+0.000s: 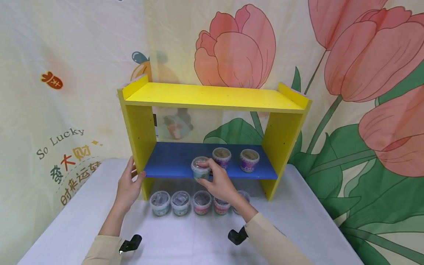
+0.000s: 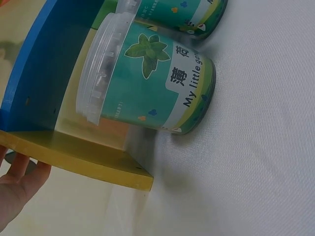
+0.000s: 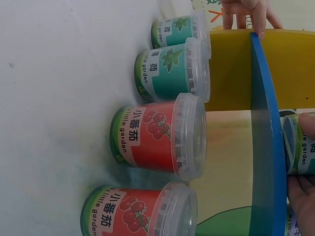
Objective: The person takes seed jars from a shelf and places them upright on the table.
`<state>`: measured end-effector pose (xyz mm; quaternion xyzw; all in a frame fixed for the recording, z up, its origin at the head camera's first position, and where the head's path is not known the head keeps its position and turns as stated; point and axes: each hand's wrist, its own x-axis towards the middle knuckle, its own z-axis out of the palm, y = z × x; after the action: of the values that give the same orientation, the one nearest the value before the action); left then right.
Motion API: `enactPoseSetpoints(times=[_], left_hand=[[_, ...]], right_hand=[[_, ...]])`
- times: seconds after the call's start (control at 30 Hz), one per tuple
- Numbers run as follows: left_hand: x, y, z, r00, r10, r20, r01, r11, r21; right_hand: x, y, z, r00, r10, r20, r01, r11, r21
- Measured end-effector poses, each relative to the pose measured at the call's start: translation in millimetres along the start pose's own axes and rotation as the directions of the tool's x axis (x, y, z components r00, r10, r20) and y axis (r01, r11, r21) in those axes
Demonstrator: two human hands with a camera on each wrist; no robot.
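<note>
Green tub (image 1: 198, 172), pinched in right hand (image 1: 218, 182).
Location: at the blue board's (image 1: 179, 156) front edge, beside two purple tubs (image 1: 248, 163), well right of left hand (image 1: 128, 184), which grips the yellow side panel (image 1: 139, 136).

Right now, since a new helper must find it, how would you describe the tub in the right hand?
In the head view, find the yellow unit and its blue shelf. Near the shelf's front edge, left of two purple-labelled tubs, is a clear-lidded tub. Unlike those neighbours, it has a green label and the right hand grips it.
</note>
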<state>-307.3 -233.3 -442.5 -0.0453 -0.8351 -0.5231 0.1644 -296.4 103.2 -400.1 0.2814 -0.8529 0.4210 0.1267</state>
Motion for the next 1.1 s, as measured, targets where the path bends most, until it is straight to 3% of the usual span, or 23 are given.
enactPoseSetpoints(times=[0.57,0.8,1.1], left_hand=[[-0.2,-0.8,0.4,1.000,-0.004,0.003,0.004,1.000,-0.003],[-1.3,1.0,-0.3,1.000,-0.008,0.007,0.008,1.000,-0.004],[-0.4,0.2,-0.3,1.000,-0.003,0.010,0.003,1.000,-0.003]], right_hand=[[-19,8,-17.3,0.999,0.014,-0.031,-0.015,1.000,-0.026],[-28,11,-28.7,0.997,0.080,-0.021,-0.080,0.997,-0.010],[-38,17,-47.3,0.996,0.074,-0.045,-0.075,0.997,-0.021]])
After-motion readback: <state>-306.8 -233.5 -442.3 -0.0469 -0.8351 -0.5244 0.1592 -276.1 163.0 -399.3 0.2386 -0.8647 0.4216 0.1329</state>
